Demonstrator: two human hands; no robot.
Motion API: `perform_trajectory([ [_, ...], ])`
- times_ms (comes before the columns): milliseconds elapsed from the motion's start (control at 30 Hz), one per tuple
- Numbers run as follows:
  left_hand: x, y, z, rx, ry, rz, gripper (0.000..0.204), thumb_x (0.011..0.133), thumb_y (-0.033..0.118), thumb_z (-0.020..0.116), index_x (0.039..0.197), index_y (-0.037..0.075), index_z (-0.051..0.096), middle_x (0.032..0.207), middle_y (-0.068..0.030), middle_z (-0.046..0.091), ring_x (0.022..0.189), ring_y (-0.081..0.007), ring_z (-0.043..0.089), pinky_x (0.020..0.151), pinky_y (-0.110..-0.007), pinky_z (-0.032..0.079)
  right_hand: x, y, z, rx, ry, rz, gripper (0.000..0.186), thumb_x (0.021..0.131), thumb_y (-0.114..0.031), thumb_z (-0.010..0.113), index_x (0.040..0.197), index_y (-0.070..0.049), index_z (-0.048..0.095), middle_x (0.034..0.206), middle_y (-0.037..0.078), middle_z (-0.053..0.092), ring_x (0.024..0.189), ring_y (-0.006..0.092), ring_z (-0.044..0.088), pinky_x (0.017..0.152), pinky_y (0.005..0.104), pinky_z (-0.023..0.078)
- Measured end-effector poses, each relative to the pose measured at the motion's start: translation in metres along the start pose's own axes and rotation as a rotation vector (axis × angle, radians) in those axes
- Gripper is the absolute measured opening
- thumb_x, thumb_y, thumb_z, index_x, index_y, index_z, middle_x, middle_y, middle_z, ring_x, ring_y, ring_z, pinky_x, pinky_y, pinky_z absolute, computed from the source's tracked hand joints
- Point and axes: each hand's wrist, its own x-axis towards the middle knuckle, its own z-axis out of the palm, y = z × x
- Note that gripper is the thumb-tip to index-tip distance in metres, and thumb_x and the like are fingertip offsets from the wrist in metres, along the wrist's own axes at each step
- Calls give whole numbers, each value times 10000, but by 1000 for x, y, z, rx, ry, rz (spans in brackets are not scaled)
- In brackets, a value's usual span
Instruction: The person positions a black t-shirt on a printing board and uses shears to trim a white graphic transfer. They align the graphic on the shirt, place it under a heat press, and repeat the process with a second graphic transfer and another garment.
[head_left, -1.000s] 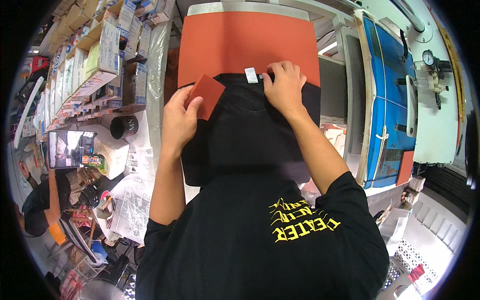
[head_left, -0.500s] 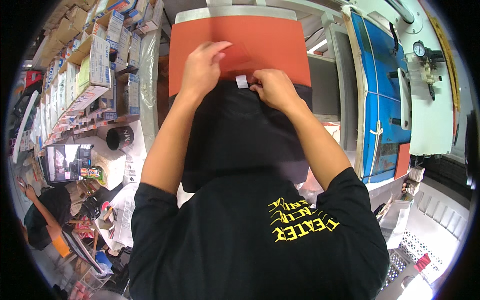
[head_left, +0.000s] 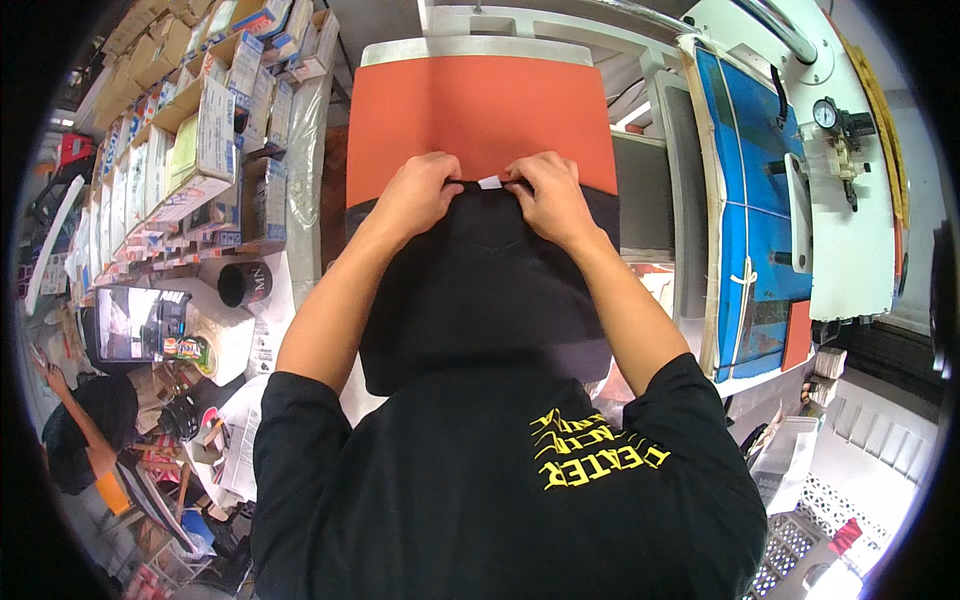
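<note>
A black T-shirt [head_left: 490,290] lies spread over an orange-red pad [head_left: 480,110] whose far part is bare. At the shirt's far edge, which looks like the neckline, a small white label [head_left: 489,183] sticks up. My left hand [head_left: 428,190] pinches the black fabric just left of the label. On the label's other side my right hand [head_left: 549,197] grips the same edge, its fingertips touching or very near the label. Both hands are closed, and the fabric between the fingertips is mostly hidden.
To the right stands a blue panel [head_left: 755,220] tied with white cord, beside a white machine body with a pressure gauge [head_left: 826,114]. Stacked cardboard boxes [head_left: 205,140] fill the left, above a black cup [head_left: 243,284] and a screen [head_left: 140,323]. Another person [head_left: 90,430] sits lower left.
My left hand has come down from above the orange pad and now pinches the shirt's edge. My right hand stays at the edge. The label has tilted flatter.
</note>
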Motion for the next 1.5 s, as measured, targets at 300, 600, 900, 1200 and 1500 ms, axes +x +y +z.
perform_trajectory([
  [300,-14,3,11,-35,85,-166,132,807,48,711,886,-17,628,773,-187,680,715,-373,666,658,-414,526,-6,-10,3,-1,41,7,102,818,-90,683,904,-83,628,875,77,671,935,280,606,921,427,390],
  [600,-39,-1,16,226,83,115,539,677,221,831,1166,86,650,1206,-137,592,1172,-323,528,1002,-445,394,-30,-30,7,-193,124,-105,352,798,-163,692,1123,-56,609,1180,109,588,1143,305,523,979,520,357],
  [900,-58,23,10,285,5,87,913,609,398,876,1374,85,488,1310,-151,532,1301,-342,436,1129,-562,272,-46,-53,29,-258,18,-16,584,816,-254,679,1315,-10,502,1324,152,509,1291,326,435,1084,546,289],
  [1200,-124,-15,-211,334,957,-154,160,838,142,674,927,10,685,950,-161,699,911,-330,666,825,-398,507,-76,-62,-26,-62,33,128,404,859,-158,675,1222,-6,586,1351,212,508,1275,388,469,1085,451,366],
  [1500,-182,-149,-384,624,551,-1152,249,809,305,718,989,140,762,1079,-140,721,1074,-310,658,895,-426,512,-153,-45,-35,-162,35,283,308,824,-97,677,1106,10,618,1293,218,540,1253,390,479,1085,464,360],
])
